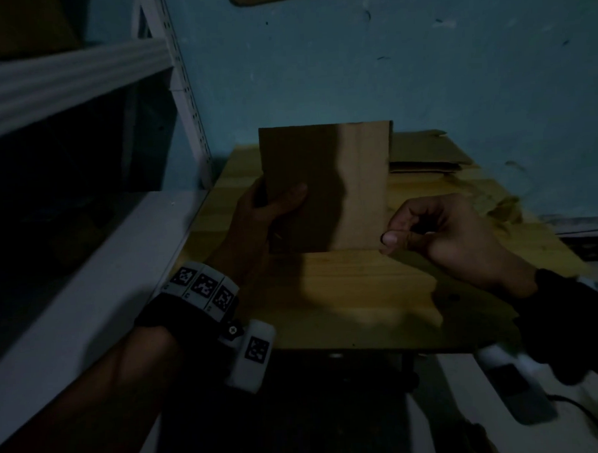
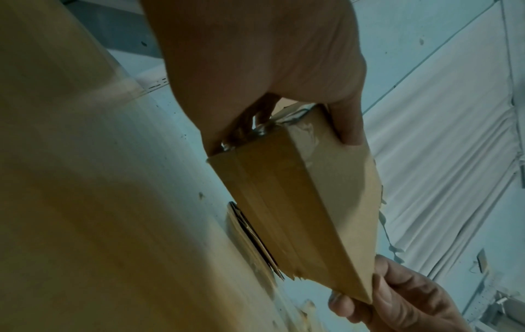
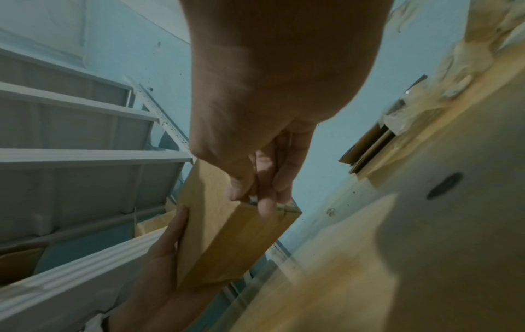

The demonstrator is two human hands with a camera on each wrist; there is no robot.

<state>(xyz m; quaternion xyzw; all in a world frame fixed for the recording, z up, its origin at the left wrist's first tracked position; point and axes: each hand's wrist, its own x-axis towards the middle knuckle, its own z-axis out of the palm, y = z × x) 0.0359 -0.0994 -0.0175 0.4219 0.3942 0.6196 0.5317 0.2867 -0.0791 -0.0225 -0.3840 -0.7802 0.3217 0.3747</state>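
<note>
A flat brown cardboard box (image 1: 354, 189) with smooth sides and sharp corners is held upright over the yellow wooden worktop (image 1: 362, 292). The left hand (image 1: 266, 207) wraps round its left edge, with the thumb on the front. The right hand (image 1: 438, 234) pinches the bottom right corner. Shiny, crinkly tape (image 2: 308, 132) covers one end. Flat cardboard sheets (image 1: 424, 152) lie behind it. A white metal shelf (image 1: 61, 82) stands to the left.

Flattened cardboard (image 1: 424, 152) lies at the back of the wooden table (image 1: 362, 292), beside white shelving (image 1: 61, 82).
</note>
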